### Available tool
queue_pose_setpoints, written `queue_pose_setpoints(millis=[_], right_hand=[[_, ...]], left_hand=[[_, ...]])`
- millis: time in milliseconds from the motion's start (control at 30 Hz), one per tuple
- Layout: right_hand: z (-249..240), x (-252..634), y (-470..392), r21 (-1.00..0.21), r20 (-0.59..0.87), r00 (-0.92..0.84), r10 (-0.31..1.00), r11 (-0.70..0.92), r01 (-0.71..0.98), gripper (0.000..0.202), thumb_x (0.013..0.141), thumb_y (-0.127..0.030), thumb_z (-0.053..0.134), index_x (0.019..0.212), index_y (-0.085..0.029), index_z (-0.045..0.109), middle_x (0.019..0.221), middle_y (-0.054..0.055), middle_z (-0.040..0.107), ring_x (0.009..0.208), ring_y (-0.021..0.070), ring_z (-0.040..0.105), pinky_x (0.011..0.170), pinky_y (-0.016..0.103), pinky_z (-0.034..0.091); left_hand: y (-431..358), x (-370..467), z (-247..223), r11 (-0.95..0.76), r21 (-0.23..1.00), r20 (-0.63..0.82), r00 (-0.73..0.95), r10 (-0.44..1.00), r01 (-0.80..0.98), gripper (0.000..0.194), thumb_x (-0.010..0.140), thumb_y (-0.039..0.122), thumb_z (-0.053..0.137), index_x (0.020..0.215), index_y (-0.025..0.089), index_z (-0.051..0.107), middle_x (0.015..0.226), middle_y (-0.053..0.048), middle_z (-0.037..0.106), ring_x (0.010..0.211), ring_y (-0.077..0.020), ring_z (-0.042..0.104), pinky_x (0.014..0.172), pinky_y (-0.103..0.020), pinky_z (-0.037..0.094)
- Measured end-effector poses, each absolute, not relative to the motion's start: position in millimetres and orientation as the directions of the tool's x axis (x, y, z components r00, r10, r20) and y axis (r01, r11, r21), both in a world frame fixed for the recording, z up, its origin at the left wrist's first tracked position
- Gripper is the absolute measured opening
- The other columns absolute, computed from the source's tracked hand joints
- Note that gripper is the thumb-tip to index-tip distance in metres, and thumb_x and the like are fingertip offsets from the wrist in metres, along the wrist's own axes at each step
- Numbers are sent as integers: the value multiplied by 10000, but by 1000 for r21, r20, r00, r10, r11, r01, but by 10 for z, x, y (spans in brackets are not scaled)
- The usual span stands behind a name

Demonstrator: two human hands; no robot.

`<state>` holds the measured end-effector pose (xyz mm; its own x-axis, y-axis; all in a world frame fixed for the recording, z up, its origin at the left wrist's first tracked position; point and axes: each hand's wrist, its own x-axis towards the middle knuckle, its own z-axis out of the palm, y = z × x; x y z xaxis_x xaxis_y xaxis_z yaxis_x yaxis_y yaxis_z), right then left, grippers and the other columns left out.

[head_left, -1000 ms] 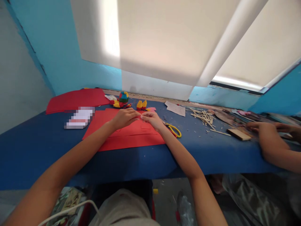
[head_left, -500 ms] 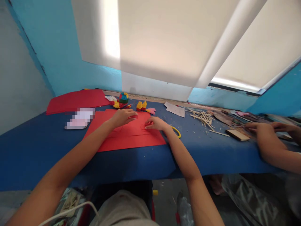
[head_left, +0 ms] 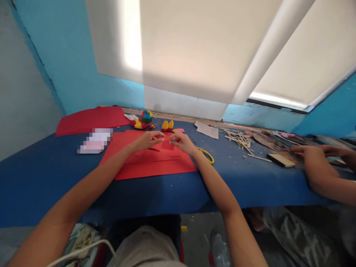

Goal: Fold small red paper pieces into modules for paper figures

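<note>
Red paper sheets (head_left: 155, 170) lie on the blue table, with small cut pieces on top of them. My left hand (head_left: 150, 140) is over the upper middle of the sheets, its fingers curled toward the thumb. Facing it from the right is my right hand (head_left: 179, 141), with fingers and thumb pinched together. Whatever either hand holds is too small to make out against the red. Yellow scissor handles (head_left: 207, 155) show beside my right wrist. Just beyond the hands stand yellow and red folded-paper pieces (head_left: 167, 126) and a multicoloured paper figure (head_left: 146, 118).
A phone (head_left: 95, 141) and more red sheets (head_left: 91, 120) lie on the left. To the right are thin sticks (head_left: 240, 140), a grey paper piece (head_left: 207, 129) and a wooden block (head_left: 281, 160). Another person's arms (head_left: 319, 167) rest at the far right.
My right hand has moved up and slightly right, closer to the back of the sheets. My left hand has shifted slightly, and a dark red strip now shows beneath it.
</note>
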<state>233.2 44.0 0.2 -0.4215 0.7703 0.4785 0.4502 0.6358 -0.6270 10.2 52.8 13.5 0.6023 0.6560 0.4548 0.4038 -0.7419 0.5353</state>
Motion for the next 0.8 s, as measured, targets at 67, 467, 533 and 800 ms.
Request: queue_pose_setpoints(millis=[67,467,533,800], right_hand=[[1,2268,411,-619,512,-411,754,656,433,135,794,-297,608,851,-178,638,773,23,643,686,136,568,641,254,436],[81,2194,311,-418,620,-501,604,794,441,157,865,-298,543,841,-209,670,999,87,648,958,189,589,881,351,455],[75,2197,333,-429,632,-469,617,783,451,152,854,-314,561,840,-208,669,985,83,660,934,187,599,865,340,458],[44,2178,344,-664,591,-287,754,656,359,251,759,-337,657,957,-184,640,977,81,664,849,178,635,748,308,498]], left_hand=[[485,130,142,-724,584,439,607,663,368,246,838,344,517,886,140,648,835,-52,676,700,-146,608,606,-230,487],[463,94,230,-618,738,398,564,723,272,244,821,359,550,834,133,641,717,-37,625,566,-105,565,490,-202,478],[452,105,228,-633,724,397,586,707,274,291,842,394,523,794,129,631,712,-38,620,585,-108,567,500,-198,478],[409,123,246,-609,715,373,549,748,343,264,765,374,635,819,116,658,713,-54,664,597,-129,595,485,-195,459]])
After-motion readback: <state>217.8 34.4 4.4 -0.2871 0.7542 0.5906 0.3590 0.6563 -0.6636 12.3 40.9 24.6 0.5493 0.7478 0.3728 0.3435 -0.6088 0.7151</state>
